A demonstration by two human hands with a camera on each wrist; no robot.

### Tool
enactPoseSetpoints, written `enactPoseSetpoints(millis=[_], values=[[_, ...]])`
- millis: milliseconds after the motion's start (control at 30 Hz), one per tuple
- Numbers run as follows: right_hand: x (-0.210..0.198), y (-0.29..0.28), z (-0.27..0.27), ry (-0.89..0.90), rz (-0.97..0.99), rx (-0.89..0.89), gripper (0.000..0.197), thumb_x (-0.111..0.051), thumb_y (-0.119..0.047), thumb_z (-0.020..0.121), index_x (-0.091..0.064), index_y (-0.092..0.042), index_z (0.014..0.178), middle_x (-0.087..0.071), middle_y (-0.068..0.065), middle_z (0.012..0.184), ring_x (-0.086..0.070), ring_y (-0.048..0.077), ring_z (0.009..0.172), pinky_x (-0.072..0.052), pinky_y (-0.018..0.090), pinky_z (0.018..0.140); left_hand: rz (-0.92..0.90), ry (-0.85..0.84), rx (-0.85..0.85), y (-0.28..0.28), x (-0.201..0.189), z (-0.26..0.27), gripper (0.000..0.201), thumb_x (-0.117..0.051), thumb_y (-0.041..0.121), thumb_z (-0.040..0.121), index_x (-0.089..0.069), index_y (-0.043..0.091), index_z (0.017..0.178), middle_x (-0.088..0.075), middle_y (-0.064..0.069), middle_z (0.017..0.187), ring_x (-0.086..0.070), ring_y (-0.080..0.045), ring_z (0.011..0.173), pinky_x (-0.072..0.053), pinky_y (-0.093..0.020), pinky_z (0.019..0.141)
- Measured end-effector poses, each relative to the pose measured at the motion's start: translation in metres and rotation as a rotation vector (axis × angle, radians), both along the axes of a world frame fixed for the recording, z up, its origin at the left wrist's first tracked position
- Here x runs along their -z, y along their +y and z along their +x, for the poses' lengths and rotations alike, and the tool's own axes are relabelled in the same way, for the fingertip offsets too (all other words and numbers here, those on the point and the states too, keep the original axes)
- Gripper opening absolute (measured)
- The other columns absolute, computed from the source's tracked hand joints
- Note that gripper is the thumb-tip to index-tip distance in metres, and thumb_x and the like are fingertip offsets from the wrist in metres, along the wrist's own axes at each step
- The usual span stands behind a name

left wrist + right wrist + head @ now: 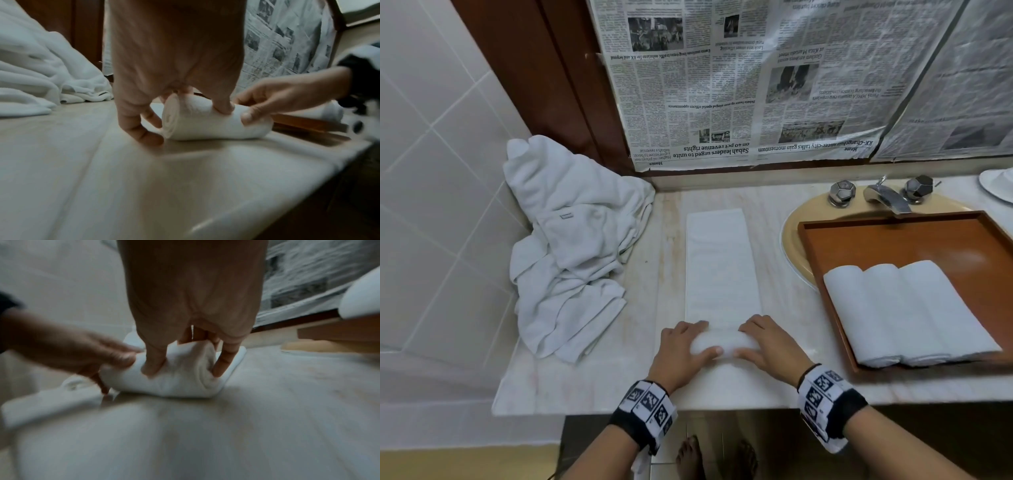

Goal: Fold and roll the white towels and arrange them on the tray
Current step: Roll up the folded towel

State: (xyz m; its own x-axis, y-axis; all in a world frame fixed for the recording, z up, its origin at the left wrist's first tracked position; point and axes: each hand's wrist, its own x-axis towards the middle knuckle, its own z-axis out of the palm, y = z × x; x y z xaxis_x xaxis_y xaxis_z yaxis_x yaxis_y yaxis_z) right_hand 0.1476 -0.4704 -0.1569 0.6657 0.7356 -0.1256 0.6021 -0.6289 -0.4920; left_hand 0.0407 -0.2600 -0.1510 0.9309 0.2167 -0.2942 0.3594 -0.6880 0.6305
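Both hands on a half-rolled white towel at the near counter edge.

Left hand (683,353) and right hand (770,347) curl thumbs and fingers round the rolled end of the folded towel (717,267); its flat strip runs away across the marble counter (654,342). Three rolled towels (904,311) lie side by side, touching, on the wooden tray (893,236) over the sink. Unfolded towel heap (571,243) at left corner.
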Motion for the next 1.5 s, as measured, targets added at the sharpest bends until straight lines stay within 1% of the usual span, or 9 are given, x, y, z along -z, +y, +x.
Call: enactPoseSetpoints(millis=[100,233,433,667,867,1000,1133,1300,1500], values=[[-0.006,0.004,0.013,0.193,0.029,0.077,0.048,-0.072,-0.054,0.081,-0.063,-0.021,0.115,-0.059,-0.006,0.112,-0.052,0.013,0.102,-0.037,0.023,0.086,0.074,-0.207,0.007,-0.004,0.007,-0.007,0.054,-0.061,0.062,0.087,-0.053,0.04,0.136,-0.046,0.017,0.132,-0.029,-0.011,0.123,-0.034,-0.028,0.104],[-0.012,0.001,0.021,0.429,0.09,0.17,0.032,-0.078,-0.052,0.076,-0.064,-0.027,0.089,-0.066,-0.009,0.092,-0.06,0.01,0.088,-0.043,0.023,0.075,-0.032,-0.159,0.01,0.002,0.009,-0.002,0.047,-0.064,0.061,0.086,-0.061,0.038,0.127,-0.056,0.015,0.124,-0.045,-0.011,0.119,-0.037,-0.029,0.102],[-0.009,0.001,-0.001,-0.026,-0.046,0.084,0.057,-0.057,-0.06,0.089,-0.051,-0.022,0.131,-0.05,-0.005,0.127,-0.047,0.016,0.115,-0.045,0.033,0.092,-0.093,0.033,-0.029,0.011,-0.003,0.022,0.05,-0.065,0.059,0.087,-0.065,0.025,0.124,-0.064,0.002,0.12,-0.057,-0.016,0.114,-0.039,-0.026,0.095],[-0.015,0.006,0.009,0.247,0.063,0.195,0.052,-0.072,-0.051,0.083,-0.063,-0.019,0.123,-0.061,-0.002,0.12,-0.054,0.016,0.112,-0.036,0.021,0.089,0.003,-0.16,-0.058,-0.002,0.007,0.008,0.067,-0.07,0.063,0.081,-0.046,0.039,0.139,-0.033,0.014,0.133,-0.03,-0.013,0.121,-0.034,-0.029,0.102],[-0.019,0.001,0.013,0.395,0.073,0.191,0.038,-0.064,-0.047,0.091,-0.068,-0.016,0.113,-0.066,-0.001,0.111,-0.058,0.015,0.104,-0.039,0.023,0.086,0.063,-0.17,0.096,-0.005,0.014,0.001,0.064,-0.074,0.046,0.081,-0.047,0.039,0.139,-0.038,0.015,0.141,-0.034,-0.015,0.124,-0.035,-0.03,0.106],[-0.017,-0.005,0.004,0.13,0.039,0.171,0.038,-0.048,-0.037,0.102,-0.058,-0.018,0.133,-0.052,0.003,0.129,-0.048,0.02,0.119,-0.037,0.023,0.094,0.027,-0.028,0.204,0.012,0.007,0.019,0.065,-0.068,0.062,0.079,-0.052,0.038,0.137,-0.049,0.009,0.133,-0.044,-0.017,0.118,-0.037,-0.036,0.104],[-0.016,-0.002,-0.013,-0.141,-0.131,0.047,0.061,-0.053,-0.051,0.094,-0.042,-0.016,0.143,-0.042,0.003,0.141,-0.04,0.024,0.128,-0.044,0.037,0.098,-0.022,0.106,0.226,0.02,0.0,0.035,0.082,-0.06,0.079,0.067,-0.055,0.037,0.137,-0.052,0.004,0.132,-0.049,-0.019,0.124,-0.036,-0.037,0.109],[-0.005,0.002,-0.012,-0.094,-0.207,0.016,0.064,-0.057,-0.053,0.091,-0.043,-0.013,0.139,-0.044,0.005,0.136,-0.039,0.025,0.126,-0.039,0.036,0.103,0.055,0.149,0.252,0.01,-0.005,0.027,0.073,-0.066,0.07,0.076,-0.045,0.043,0.141,-0.034,0.008,0.14,-0.034,-0.021,0.129,-0.037,-0.041,0.107],[-0.015,0.002,0.015,0.26,-0.083,0.026,0.049,-0.067,-0.049,0.088,-0.062,-0.015,0.122,-0.051,0.002,0.119,-0.046,0.019,0.112,-0.038,0.032,0.101,0.195,0.141,0.228,0.001,-0.008,0.014,0.081,-0.064,0.066,0.082,-0.028,0.043,0.15,-0.027,0.01,0.151,-0.03,-0.02,0.133,-0.044,-0.041,0.099]])
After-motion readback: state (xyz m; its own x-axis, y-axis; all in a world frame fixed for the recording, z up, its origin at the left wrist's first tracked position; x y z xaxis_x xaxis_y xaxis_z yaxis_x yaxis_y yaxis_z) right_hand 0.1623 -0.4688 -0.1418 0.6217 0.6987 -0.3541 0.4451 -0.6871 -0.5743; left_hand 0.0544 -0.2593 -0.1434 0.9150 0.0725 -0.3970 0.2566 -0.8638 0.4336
